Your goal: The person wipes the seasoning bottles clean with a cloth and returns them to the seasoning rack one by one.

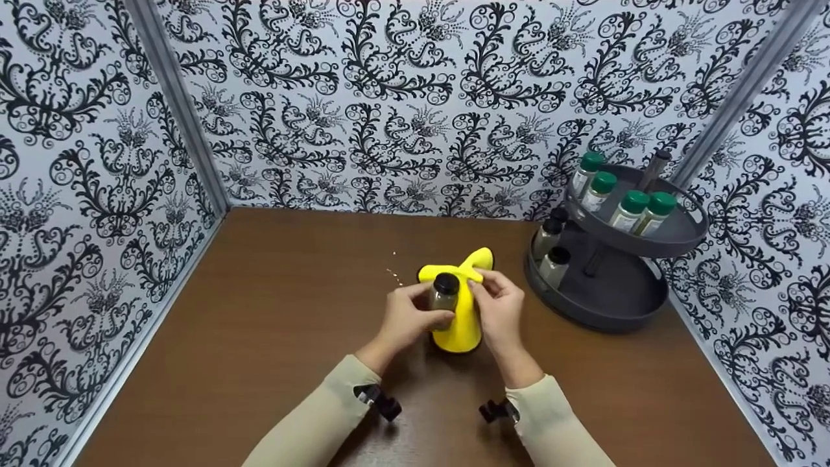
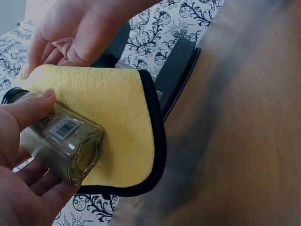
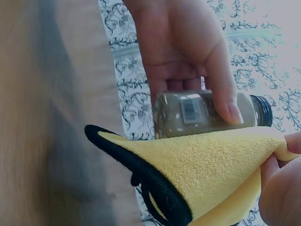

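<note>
My left hand (image 1: 407,314) grips a squarish clear glass spice jar (image 1: 443,302) with a black lid and a grey-brown filling. The jar stands nearly upright, and its barcode label (image 2: 65,128) shows in the left wrist view. Right beside it, my right hand (image 1: 502,309) pinches a yellow cloth (image 1: 462,327) with black edging near its gathered upper part. Below the pinch the cloth hangs in a fold, one flap sticking out to each side at the top. In the right wrist view the cloth (image 3: 207,160) lies close along the jar's side.
A dark two-tier round rack (image 1: 603,311) stands at the right. Several green-capped jars (image 1: 628,211) sit on its upper tier, and black-capped jars (image 1: 555,266) on the lower one. Small pale crumbs (image 1: 395,276) lie on the brown table (image 1: 292,279). Patterned walls enclose the back and sides.
</note>
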Tool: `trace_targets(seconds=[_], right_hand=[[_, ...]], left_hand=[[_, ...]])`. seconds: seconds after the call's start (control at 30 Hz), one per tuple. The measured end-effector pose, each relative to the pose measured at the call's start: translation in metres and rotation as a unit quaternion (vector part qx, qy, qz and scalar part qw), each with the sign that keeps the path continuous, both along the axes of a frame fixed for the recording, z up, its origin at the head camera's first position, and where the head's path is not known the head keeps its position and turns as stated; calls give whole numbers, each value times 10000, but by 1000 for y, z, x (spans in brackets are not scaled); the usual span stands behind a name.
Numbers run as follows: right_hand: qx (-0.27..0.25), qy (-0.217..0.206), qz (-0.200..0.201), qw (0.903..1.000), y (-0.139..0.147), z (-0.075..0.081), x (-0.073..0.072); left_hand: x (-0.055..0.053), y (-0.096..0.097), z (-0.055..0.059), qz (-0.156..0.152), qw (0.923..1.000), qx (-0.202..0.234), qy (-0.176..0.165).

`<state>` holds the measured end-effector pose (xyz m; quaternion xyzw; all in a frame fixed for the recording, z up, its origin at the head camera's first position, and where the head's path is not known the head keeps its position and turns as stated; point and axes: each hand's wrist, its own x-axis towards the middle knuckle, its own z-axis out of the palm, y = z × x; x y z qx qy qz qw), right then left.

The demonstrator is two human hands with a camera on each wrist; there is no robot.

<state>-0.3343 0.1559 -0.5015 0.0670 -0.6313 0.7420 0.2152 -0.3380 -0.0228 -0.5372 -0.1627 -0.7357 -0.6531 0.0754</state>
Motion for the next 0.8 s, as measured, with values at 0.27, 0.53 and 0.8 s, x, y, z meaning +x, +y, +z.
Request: trace_targets(seconds=[0.27,0.53,0.8], right_hand=[[1008,-75,-31,9949,1,-4,0],[1279,-21,-72,9918,-4,-7,0],[1530,-259,257,9876,-13,-21,1]], left_hand=[[-2,-3,0,134,9999,-10,-102],[0,-4,6,277,9995,136,53],[1,-9,14,586,9970,340,362]])
